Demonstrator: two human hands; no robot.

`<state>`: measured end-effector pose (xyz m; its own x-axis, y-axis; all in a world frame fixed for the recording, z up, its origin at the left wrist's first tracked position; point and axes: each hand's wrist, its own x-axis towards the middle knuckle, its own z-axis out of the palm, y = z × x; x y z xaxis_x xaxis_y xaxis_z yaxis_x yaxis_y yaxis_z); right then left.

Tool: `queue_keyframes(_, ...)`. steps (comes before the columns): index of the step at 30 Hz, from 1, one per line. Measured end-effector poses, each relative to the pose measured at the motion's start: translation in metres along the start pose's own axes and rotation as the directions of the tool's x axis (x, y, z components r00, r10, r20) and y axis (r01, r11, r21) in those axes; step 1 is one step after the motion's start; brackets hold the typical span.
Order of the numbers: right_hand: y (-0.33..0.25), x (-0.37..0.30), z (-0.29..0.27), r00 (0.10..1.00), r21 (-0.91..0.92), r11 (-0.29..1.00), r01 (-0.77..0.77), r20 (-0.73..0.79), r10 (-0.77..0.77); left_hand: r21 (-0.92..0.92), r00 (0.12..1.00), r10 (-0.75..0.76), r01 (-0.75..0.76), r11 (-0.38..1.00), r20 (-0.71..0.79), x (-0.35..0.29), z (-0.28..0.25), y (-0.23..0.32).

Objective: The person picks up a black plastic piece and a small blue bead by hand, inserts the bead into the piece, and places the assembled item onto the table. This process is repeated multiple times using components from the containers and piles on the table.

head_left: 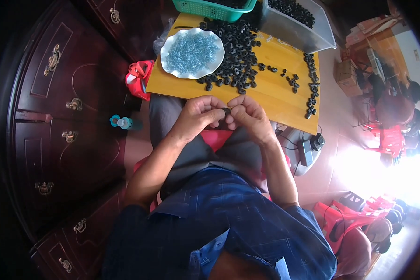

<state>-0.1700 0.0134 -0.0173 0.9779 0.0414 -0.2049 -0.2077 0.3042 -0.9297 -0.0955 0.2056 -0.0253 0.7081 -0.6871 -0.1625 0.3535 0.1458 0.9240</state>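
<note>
Above my lap, close to the table's near edge, both hands meet around one small black plastic part point(227, 111). My left hand point(201, 116) pinches it from the left between thumb and fingers. From the other side my right hand point(248, 116) grips it too, fingertips closed; much of the part is hidden by them. Just beyond lies a loose pile of similar black parts point(238, 51). Left of the pile, a white scalloped plate point(165, 59) holds many tiny clear-bluish pieces, too small to name. More black parts point(311, 88) form a line along the table's right side.
The yellow table point(275, 100) carries a green basket point(214, 11) and a translucent bin point(296, 39) of black parts at the back. Dark drawers point(46, 116) stand left, near a bottle point(124, 123) and red bag point(139, 81). Red chairs point(387, 140) are at right.
</note>
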Motion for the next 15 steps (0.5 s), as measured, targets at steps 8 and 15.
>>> queue_keyframes(8,0.004,0.004,-0.01,0.995,-0.01,0.995,-0.1,0.003,0.1,-0.005,1.0,-0.001,0.001,1.0,-0.019,0.001,0.002,-0.003)
queue_keyframes(15,-0.005,0.009,-0.02,0.989,-0.16,0.982,-0.096,0.092,0.112,0.055,0.999,0.041,-0.041,0.998,0.001,0.003,0.0,-0.014)
